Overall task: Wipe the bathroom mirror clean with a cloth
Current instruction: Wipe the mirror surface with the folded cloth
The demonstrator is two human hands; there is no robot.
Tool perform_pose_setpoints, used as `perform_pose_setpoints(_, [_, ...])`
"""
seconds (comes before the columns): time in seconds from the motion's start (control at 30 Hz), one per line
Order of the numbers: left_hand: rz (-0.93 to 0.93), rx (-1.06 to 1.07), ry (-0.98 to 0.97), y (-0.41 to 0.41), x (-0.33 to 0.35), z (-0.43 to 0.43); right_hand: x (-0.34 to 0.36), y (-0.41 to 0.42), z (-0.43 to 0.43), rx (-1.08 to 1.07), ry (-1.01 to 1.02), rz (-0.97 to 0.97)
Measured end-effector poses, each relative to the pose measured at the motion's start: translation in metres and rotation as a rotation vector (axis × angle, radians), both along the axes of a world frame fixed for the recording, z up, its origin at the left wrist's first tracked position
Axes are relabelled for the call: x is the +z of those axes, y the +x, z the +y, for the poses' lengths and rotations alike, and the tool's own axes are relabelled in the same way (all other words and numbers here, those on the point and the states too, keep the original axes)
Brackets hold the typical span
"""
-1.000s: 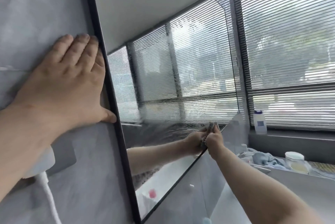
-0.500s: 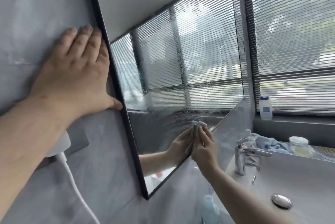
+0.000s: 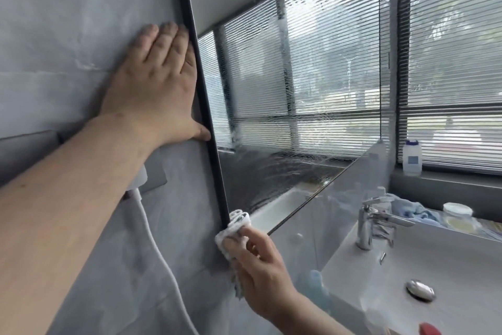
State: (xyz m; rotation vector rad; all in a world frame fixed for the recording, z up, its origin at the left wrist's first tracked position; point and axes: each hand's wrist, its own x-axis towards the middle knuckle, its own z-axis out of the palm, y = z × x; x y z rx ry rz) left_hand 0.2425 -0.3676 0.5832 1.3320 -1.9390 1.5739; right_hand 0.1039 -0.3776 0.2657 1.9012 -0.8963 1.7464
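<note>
One cloth (image 3: 239, 222) partly hidden, mirror (image 3: 298, 90) top cropped

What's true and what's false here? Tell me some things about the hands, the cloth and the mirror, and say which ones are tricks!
1. The right hand holds a cloth at a bottom corner of the mirror. True.
2. The left hand holds a spray bottle. False: it holds nothing and lies flat on the wall beside the mirror's dark frame.
3. The mirror glass is spotless. False: wet smears show across its lower part.
4. A shiny faucet stands at the sink. True.
5. The white bottle on the windowsill has tipped over. False: it stands upright.
</note>
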Motion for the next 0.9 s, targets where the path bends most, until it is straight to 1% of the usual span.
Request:
perform_pose_setpoints(0.07, [0.007,0.005,0.001,0.000,0.000,0.000,0.004,-0.015,-0.007,-0.013,0.031,-0.024])
perform_pose_setpoints(0.2, [0.020,0.003,0.028,-0.001,0.000,0.000,0.026,-0.062,-0.042,-0.119,0.152,-0.349])
perform_pose_setpoints(0.3, [0.021,0.010,0.036,0.000,0.000,0.000,0.063,-0.093,-0.058,-0.182,0.365,-0.575])
perform_pose_setpoints(0.37, [0.012,0.025,0.044,-0.001,-0.001,0.001,0.077,-0.101,-0.061,-0.195,0.473,-0.657])
perform_pose_setpoints(0.43, [0.005,0.041,0.057,-0.002,-0.001,0.002,0.077,-0.088,-0.059,-0.196,0.501,-0.626])
perform_pose_setpoints(0.5, [0.008,0.048,0.068,-0.002,-0.001,0.005,0.069,-0.062,-0.047,-0.132,0.481,-0.593])
perform_pose_setpoints(0.6, [0.015,0.055,0.070,-0.003,0.000,0.006,0.053,-0.024,-0.025,-0.041,0.361,-0.489])
perform_pose_setpoints(0.67, [0.018,0.062,0.079,-0.002,0.001,0.007,0.045,-0.002,-0.011,-0.020,0.272,-0.356])
perform_pose_setpoints(0.77, [0.023,0.054,0.084,-0.003,0.001,0.007,0.035,0.016,-0.002,-0.058,0.151,-0.177])
perform_pose_setpoints(0.9, [0.023,0.035,0.090,-0.002,0.002,0.008,0.041,0.008,-0.004,-0.162,0.081,-0.063])
